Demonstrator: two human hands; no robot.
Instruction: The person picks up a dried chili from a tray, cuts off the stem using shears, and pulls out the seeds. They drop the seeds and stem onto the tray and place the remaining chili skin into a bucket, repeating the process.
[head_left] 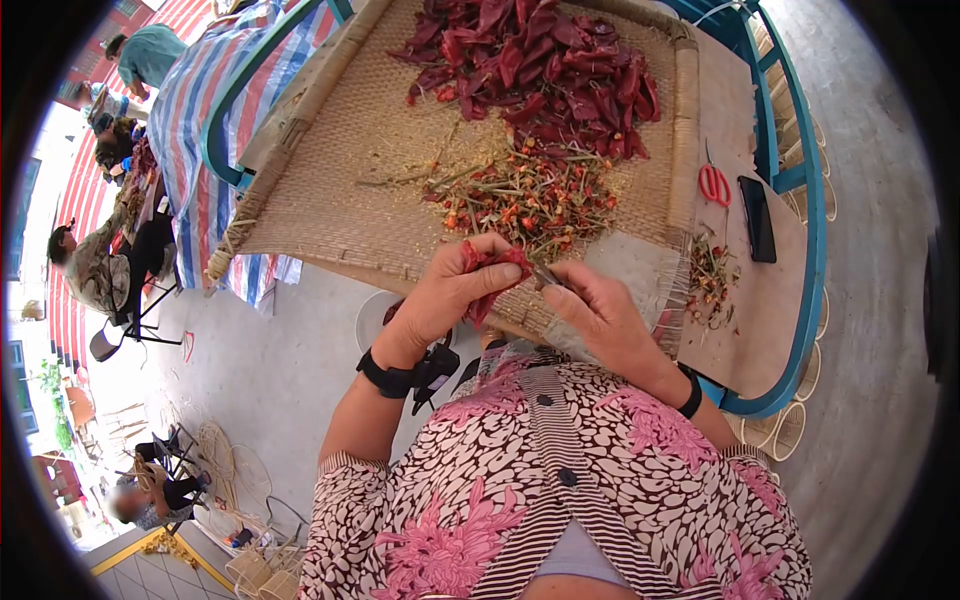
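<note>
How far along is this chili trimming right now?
Done: a heap of cut stems lies on the woven tray. In hand: the left hand grips one red chili while the right hand holds a small metal tool at its end. Left: the big chili pile at the tray's far side, apparently still untrimmed.

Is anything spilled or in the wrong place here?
Yes, a little. Some chilli stems and bits lie on the table, beside the woven tray, not with the big scrap pile inside it. They sit below the red scissors, by the black phone. The left hand grips a red chilli.
</note>
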